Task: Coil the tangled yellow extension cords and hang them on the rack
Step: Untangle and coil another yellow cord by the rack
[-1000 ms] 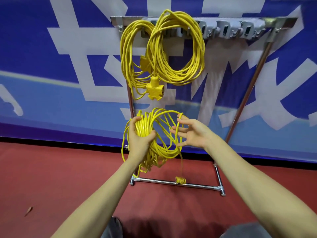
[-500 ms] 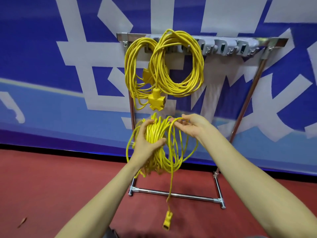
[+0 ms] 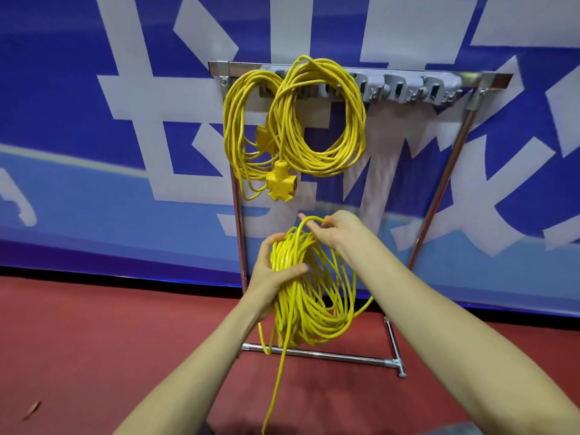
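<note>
My left hand grips the top of a yellow cord coil in front of the rack's lower half. My right hand pinches a loop of the same cord at the coil's top. One loose strand trails down from the coil past the bottom edge of the view; its end is out of sight. Two coiled yellow cords hang on the left hooks of the chrome rack, with a yellow multi-socket plug dangling below them.
Several grey hooks on the rack's right side hold nothing. The rack's base bar lies on the red floor. A blue and white banner wall stands right behind. A small leaf lies at the lower left.
My right hand laid another loop onto the coil and moved closer to my left hand. The dangling plug end dropped out of view at the bottom. The view shifted lower.
</note>
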A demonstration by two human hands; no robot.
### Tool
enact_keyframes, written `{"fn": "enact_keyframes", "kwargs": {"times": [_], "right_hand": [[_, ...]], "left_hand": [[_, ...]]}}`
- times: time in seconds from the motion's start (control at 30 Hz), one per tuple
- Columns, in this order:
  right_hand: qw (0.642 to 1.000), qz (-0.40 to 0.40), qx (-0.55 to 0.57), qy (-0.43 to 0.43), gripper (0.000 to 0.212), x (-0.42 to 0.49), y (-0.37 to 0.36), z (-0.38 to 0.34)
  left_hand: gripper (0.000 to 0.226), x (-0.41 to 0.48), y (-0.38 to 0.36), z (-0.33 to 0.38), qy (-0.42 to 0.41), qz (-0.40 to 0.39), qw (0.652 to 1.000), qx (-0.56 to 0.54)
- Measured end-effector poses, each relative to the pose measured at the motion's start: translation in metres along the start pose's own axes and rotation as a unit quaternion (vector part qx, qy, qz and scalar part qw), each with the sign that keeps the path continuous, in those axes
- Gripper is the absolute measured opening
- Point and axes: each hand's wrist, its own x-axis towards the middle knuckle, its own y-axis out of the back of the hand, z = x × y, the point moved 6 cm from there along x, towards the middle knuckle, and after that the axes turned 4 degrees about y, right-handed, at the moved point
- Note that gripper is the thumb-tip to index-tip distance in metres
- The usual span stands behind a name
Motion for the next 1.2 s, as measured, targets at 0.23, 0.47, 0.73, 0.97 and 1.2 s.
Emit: {"fn": "enact_keyframes", "kwargs": {"times": [0.23, 0.47, 0.73, 0.97, 1.2], "right_hand": [[0.927, -0.099, -0.358, -0.060, 0.018, -0.006, 0.017, -0.006], [0.541, -0.162, -0.705, 0.429, 0.042, -0.017, 0.031, 0.000], [0.472, -0.316, -0.739, 0.362, 0.140, 0.002, 0.019, -0.001], [0.535, -0.391, -0.692, 0.285, 0.120, -0.002, 0.026, -0.007], [0.516, -0.436, -0.703, 0.224, 0.082, -0.023, 0.027, -0.007]], "left_hand": [[0.060, -0.002, 0.022, 0.008, -0.013, 0.074, 0.995, 0.068], [0.060, -0.001, 0.027, 0.016, -0.021, 0.094, 0.991, 0.089], [0.096, 0.000, 0.004, 0.039, 0.028, -0.124, 0.957, 0.260], [0.103, -0.010, -0.027, 0.052, 0.066, -0.235, 0.931, 0.271], [0.105, -0.016, -0.037, 0.055, 0.088, -0.263, 0.911, 0.306]]}}
